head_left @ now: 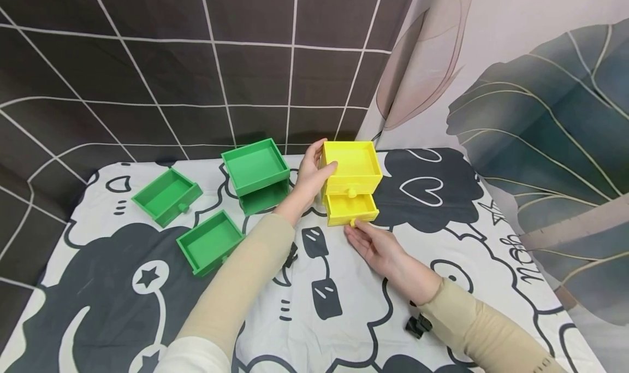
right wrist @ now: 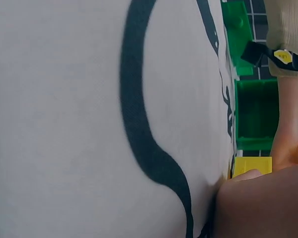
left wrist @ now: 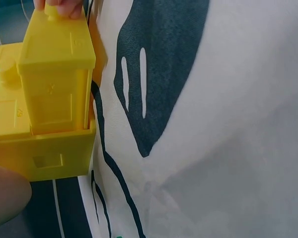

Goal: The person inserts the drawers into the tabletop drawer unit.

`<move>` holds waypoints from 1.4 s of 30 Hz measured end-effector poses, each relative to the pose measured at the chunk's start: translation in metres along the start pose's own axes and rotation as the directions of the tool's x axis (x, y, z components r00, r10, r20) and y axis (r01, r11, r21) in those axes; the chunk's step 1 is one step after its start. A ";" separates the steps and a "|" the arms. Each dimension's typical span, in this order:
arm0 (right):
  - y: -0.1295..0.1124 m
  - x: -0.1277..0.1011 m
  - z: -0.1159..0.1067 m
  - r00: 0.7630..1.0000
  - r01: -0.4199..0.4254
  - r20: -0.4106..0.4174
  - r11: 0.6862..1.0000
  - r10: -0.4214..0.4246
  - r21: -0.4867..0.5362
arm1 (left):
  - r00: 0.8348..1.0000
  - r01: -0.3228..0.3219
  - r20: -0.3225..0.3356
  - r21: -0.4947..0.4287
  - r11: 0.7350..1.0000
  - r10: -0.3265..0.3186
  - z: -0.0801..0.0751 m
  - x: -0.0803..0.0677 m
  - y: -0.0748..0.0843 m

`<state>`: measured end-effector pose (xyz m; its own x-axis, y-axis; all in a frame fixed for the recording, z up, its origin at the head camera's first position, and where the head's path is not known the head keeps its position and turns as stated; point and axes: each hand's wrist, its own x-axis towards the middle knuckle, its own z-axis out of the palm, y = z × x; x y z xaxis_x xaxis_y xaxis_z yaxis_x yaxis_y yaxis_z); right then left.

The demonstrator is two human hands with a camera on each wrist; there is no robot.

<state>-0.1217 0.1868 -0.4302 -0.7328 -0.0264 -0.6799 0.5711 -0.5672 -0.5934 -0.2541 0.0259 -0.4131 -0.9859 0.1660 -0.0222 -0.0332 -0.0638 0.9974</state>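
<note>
A table covered by a white cloth [head_left: 491, 264] with black cartoon prints fills the lower view; its far edge meets a dark tiled wall, and its right edge runs along a leaf-patterned curtain [head_left: 540, 127]. Open cloth lies in front of both arms and to the right of the yellow piece, out to the curtain side.

The yellow drawer cabinet [head_left: 351, 168] stands near the back middle of the table, its top an open tray. Its upper drawer is in, and its lower drawer [head_left: 350, 207] juts a little out of the front. The left hand [head_left: 310, 177] grips the cabinet's left side, thumb hooked over the top rim and fingers curled against the wall. The right hand [head_left: 375, 246] lies palm up on the cloth just in front, its fingertips closed on the lower drawer's small knob [head_left: 352, 222]; the left wrist view shows fingertips on that knob.

Just left of the cabinet, touching the left hand's back, stands a green cabinet shell [head_left: 256, 173]. Two loose green drawers lie further left: one [head_left: 167, 196] near the left edge, one [head_left: 210, 242] closer in, just beside the left forearm. These crowd the left side.

A small black clip [head_left: 418, 325] lies by the right sleeve, another [head_left: 291, 254] beside the left forearm.
</note>
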 end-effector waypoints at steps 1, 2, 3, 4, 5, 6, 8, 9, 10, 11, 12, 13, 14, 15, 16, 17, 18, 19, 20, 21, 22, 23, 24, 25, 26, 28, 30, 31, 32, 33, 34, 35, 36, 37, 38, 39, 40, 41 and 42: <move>-0.001 0.001 0.000 1.000 -0.002 0.000 1.000 0.002 0.009 | 1.000 0.002 -0.001 -0.001 1.000 -0.002 0.000 0.000 0.000; -0.002 0.001 0.001 1.000 -0.004 -0.002 1.000 0.005 0.018 | 1.000 0.003 -0.001 -0.002 1.000 -0.003 0.000 0.000 0.000; -0.002 0.002 0.002 1.000 -0.007 -0.002 1.000 0.007 0.029 | 1.000 0.005 0.000 -0.002 1.000 -0.005 0.000 0.000 0.000; -0.003 0.003 0.002 1.000 -0.009 -0.003 0.999 0.009 0.038 | 1.000 0.007 -0.001 -0.002 1.000 -0.007 0.000 0.000 0.000; -0.003 0.004 0.003 1.000 -0.011 -0.003 0.999 0.012 0.043 | 1.000 0.008 -0.002 -0.001 1.000 -0.008 0.000 0.000 0.000; -0.004 0.005 0.004 1.000 -0.013 -0.004 0.999 0.013 0.048 | 1.000 0.009 -0.003 -0.002 1.000 -0.009 0.000 0.000 0.000; -0.005 0.007 0.006 1.000 -0.014 -0.008 0.999 0.014 0.047 | 1.000 0.010 -0.003 0.001 1.000 -0.010 0.000 0.000 0.001; -0.005 0.009 0.007 1.000 -0.012 -0.008 0.999 0.013 0.043 | 1.000 0.010 -0.002 0.002 1.000 -0.010 0.000 -0.001 0.001; -0.006 0.010 0.008 1.000 -0.012 -0.007 0.999 0.012 0.040 | 1.000 0.009 -0.002 0.002 1.000 -0.009 0.000 -0.001 0.001; -0.006 0.011 0.010 1.000 -0.012 -0.007 0.999 0.012 0.037 | 1.000 0.009 -0.003 0.004 1.000 -0.009 0.000 -0.001 0.001; -0.007 0.013 0.011 1.000 -0.011 -0.011 0.999 0.011 0.035 | 1.000 0.011 -0.003 0.006 1.000 -0.011 0.000 -0.001 0.001; -0.007 0.014 0.012 1.000 -0.008 -0.015 0.999 0.008 0.033 | 1.000 0.012 -0.003 0.008 1.000 -0.012 0.000 -0.001 0.001; -0.008 0.015 0.013 1.000 -0.006 -0.013 0.999 0.007 0.032 | 1.000 0.013 -0.003 0.009 1.000 -0.013 0.000 -0.001 0.001; -0.008 0.017 0.014 1.000 -0.004 -0.015 0.999 0.004 0.036 | 1.000 0.014 -0.003 0.008 1.000 -0.014 0.000 -0.001 0.001; -0.009 0.018 0.015 1.000 -0.001 -0.018 0.999 0.002 0.037 | 1.000 0.015 -0.003 0.009 1.000 -0.015 0.000 -0.001 0.001; -0.010 0.020 0.016 1.000 0.002 -0.024 0.999 -0.001 0.038 | 1.000 0.016 -0.003 0.009 1.000 -0.016 0.000 -0.001 0.001; -0.010 0.021 0.016 1.000 0.005 -0.029 0.999 -0.004 0.038 | 1.000 0.016 -0.002 0.007 1.000 -0.016 0.000 -0.001 0.001; -0.011 0.022 0.017 1.000 0.008 -0.024 0.999 -0.007 0.038 | 1.000 0.014 -0.001 0.006 1.000 -0.014 0.000 -0.001 0.001; -0.012 0.023 0.017 1.000 0.009 -0.026 0.999 -0.008 0.039 | 1.000 0.012 0.001 0.006 1.000 -0.012 0.000 -0.001 0.001; -0.012 0.025 0.018 1.000 0.010 -0.030 0.999 -0.009 0.037 | 1.000 0.010 0.002 0.005 1.000 -0.010 0.000 -0.001 0.001; -0.013 0.026 0.019 0.999 0.011 -0.033 0.999 -0.010 0.036 | 1.000 0.008 0.003 0.005 1.000 -0.008 0.000 0.000 0.000; -0.014 0.027 0.019 0.999 0.012 -0.032 0.999 -0.011 0.038 | 1.000 0.007 0.004 0.005 1.000 -0.007 0.000 0.000 0.000; -0.014 0.028 0.020 0.999 0.015 -0.032 0.999 -0.014 0.036 | 1.000 0.006 0.005 0.005 1.000 -0.006 0.000 0.000 0.000; -0.015 0.029 0.021 0.999 0.017 -0.031 0.999 -0.016 0.036 | 1.000 0.004 0.006 0.005 1.000 -0.004 0.000 0.000 0.001; -0.015 0.031 0.022 0.999 0.021 -0.036 0.999 -0.020 0.036 | 1.000 0.004 0.006 0.004 1.000 -0.004 0.000 0.000 0.000; -0.016 0.033 0.023 0.999 0.031 -0.034 0.999 -0.029 0.038 | 1.000 0.002 0.007 0.000 1.000 -0.002 0.000 0.000 0.001; -0.017 0.034 0.024 0.999 0.041 -0.028 0.998 -0.039 0.041 | 1.000 -0.002 0.009 -0.006 1.000 0.002 0.000 -0.001 0.001; -0.017 0.035 0.025 0.999 0.044 -0.029 0.998 -0.043 0.043 | 1.000 -0.006 0.010 -0.010 1.000 0.006 0.000 -0.001 0.001; -0.018 0.035 0.026 0.998 0.048 -0.032 0.998 -0.047 0.045 | 1.000 -0.009 0.011 -0.013 1.000 0.009 -0.001 -0.001 0.001; -0.018 0.036 0.026 0.998 0.051 -0.034 0.998 -0.049 0.044 | 1.000 -0.013 0.012 -0.018 1.000 0.013 -0.001 -0.001 0.001; -0.018 0.036 0.026 0.998 0.052 -0.034 0.998 -0.050 0.044 | 1.000 -0.016 0.013 -0.021 1.000 0.016 0.000 -0.001 0.001; -0.018 0.037 0.027 0.998 0.052 -0.038 0.998 -0.050 0.046 | 1.000 -0.017 0.014 -0.021 1.000 0.017 0.000 -0.001 0.001; -0.018 0.037 0.027 0.998 0.052 -0.043 0.998 -0.050 0.046 | 1.000 -0.018 0.013 -0.022 1.000 0.019 0.000 -0.001 0.001; -0.018 0.037 0.027 0.998 0.053 -0.049 0.998 -0.051 0.046 | 1.000 -0.019 0.013 -0.022 1.000 0.019 0.000 0.000 0.001; -0.018 0.038 0.027 0.997 0.053 -0.050 0.998 -0.050 0.047 | 1.000 -0.018 0.012 -0.020 1.000 0.018 0.000 0.000 0.001; -0.018 0.038 0.027 0.997 0.052 -0.051 0.997 -0.050 0.048 | 1.000 -0.018 0.012 -0.019 1.000 0.018 0.000 0.000 0.001; -0.017 0.038 0.026 0.998 0.051 -0.050 0.997 -0.049 0.049 | 1.000 -0.016 0.012 -0.017 1.000 0.016 0.000 0.000 0.001; -0.017 0.038 0.026 0.998 0.051 -0.050 0.998 -0.048 0.049 | 1.000 -0.014 0.012 -0.016 1.000 0.014 0.000 0.000 0.001; -0.017 0.039 0.026 0.998 0.050 -0.048 0.998 -0.048 0.048 | 1.000 -0.013 0.013 -0.016 1.000 0.013 0.000 0.000 0.000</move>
<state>-0.1693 0.1739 -0.4351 -0.7410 0.0403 -0.6703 0.5151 -0.6063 -0.6059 -0.2537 0.0256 -0.4127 -0.9840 0.1782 -0.0080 -0.0228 -0.0814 0.9964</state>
